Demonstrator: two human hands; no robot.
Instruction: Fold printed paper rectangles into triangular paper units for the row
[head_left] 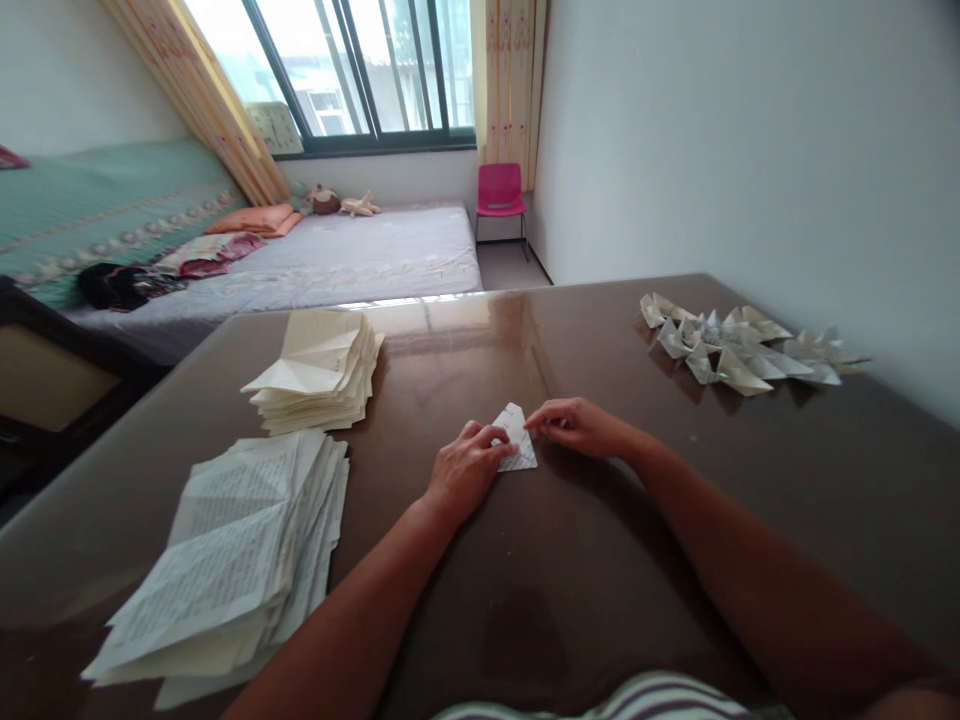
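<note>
A small piece of folded paper [516, 430] with writing on it lies on the brown table, pointed at the far end and wider at the near end. My left hand [466, 462] holds it from the left, fingertips and thumb pressing on its face. From the right, my right hand [574, 425] pinches at the paper's upper right edge, its other fingers curled in. To the left sit a stack of creased, handwritten sheets [225, 540] and, behind it, a stack of creased cream sheets [315, 365]. Several folded paper shapes [739, 345] with pointed tips stand at the far right.
The glossy brown table [600, 600] reaches to the white wall on the right. Past its far edge are a bed [390, 245] and a pink chair [500, 192] under a window. A dark wooden chair [67, 370] stands at the left.
</note>
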